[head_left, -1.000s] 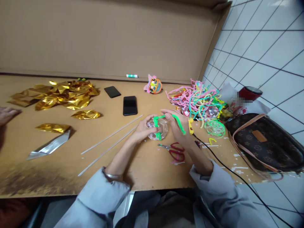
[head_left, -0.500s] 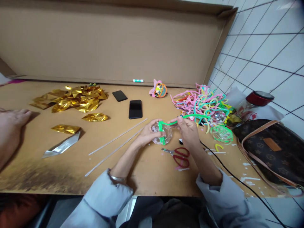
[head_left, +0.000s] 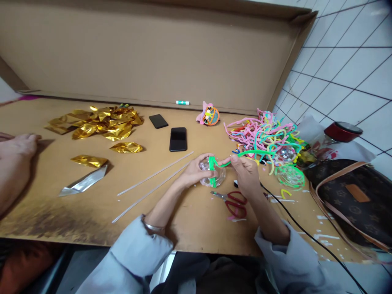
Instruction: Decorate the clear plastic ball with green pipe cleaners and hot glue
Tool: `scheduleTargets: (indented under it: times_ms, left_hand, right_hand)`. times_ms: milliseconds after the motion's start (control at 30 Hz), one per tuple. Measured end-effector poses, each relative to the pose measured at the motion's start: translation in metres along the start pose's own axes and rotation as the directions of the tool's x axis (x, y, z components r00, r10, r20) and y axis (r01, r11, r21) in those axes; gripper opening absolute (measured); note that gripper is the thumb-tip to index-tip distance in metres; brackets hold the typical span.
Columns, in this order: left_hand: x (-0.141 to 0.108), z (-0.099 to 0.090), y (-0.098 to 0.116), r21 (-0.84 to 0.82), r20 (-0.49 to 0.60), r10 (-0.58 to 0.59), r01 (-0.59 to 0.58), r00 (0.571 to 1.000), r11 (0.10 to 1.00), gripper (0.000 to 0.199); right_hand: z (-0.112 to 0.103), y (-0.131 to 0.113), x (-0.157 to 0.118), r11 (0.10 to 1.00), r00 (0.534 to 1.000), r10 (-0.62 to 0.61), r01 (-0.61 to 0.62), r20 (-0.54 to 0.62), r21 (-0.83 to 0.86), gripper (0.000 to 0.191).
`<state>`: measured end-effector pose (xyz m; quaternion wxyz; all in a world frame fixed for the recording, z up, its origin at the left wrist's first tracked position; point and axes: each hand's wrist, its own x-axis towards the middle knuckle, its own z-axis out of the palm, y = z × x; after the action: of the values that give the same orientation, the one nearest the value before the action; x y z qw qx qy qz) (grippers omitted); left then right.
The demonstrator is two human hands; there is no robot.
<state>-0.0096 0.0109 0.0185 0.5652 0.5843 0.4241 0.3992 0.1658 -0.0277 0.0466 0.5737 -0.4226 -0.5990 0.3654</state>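
My left hand [head_left: 196, 171] grips a clear round plastic ring-like piece [head_left: 220, 176] by its left side. A green pipe cleaner [head_left: 256, 152] is wrapped in a band over the middle of that piece, and its free length runs off to the right. My right hand [head_left: 246, 171] pinches this free length between thumb and fingers, just right of the clear piece. Below the hands lie scissors [head_left: 235, 203] with red handles, blades pointing left. Two thin pale sticks [head_left: 150, 192] rest left of my left hand.
Pipe cleaners [head_left: 260, 132] in many colours are heaped at the right, beside a handbag [head_left: 352, 200] and a red-lidded jar [head_left: 343, 131]. Two phones [head_left: 178, 139], gold foil [head_left: 116, 122] and a decorated figure [head_left: 211, 114] lie farther back. Another person's hand [head_left: 18, 151] rests at the left.
The whole view has shifted slightly. The stretch of green pipe cleaner between my hands now sags more in a curve. Both hands keep their grip.
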Motion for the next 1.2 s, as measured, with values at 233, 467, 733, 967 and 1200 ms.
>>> scheduleTargets:
  times_ms: [233,467,733,967,1200]
  left_hand:
    - [-0.0013,-0.0004,0.0002,0.018,-0.006,0.009,-0.008,1.0,1.0,0.072]
    - [-0.0009,0.0001,-0.0005,0.032,-0.003,0.003,-0.003,1.0,0.999,0.074]
    - [0.0011,-0.002,-0.0044,0.092,-0.006,0.057,-0.056,0.998,0.994,0.079]
    - [-0.001,-0.0021,0.0009,0.095,0.004,0.056,-0.056,0.998,0.994,0.077]
    - [-0.0002,-0.0004,-0.0026,0.066,-0.018,0.103,-0.101,0.995,0.993,0.066]
  right_hand:
    - [-0.0017,0.003,-0.0025,0.997,0.999,-0.02,0.023,0.043,-0.072,0.041]
    - [-0.0017,0.0003,-0.0019,0.992,0.999,-0.03,0.034,0.04,-0.125,0.047]
    - [-0.0008,-0.0005,-0.0024,0.991,0.996,-0.044,0.053,0.071,-0.126,0.046]
    - [-0.0015,0.0035,-0.0019,0.993,0.995,-0.035,0.044,0.088,-0.106,0.045]
    - [-0.0015,0.0043,-0.0016,0.994,0.997,-0.021,0.03,0.08,-0.109,0.047]
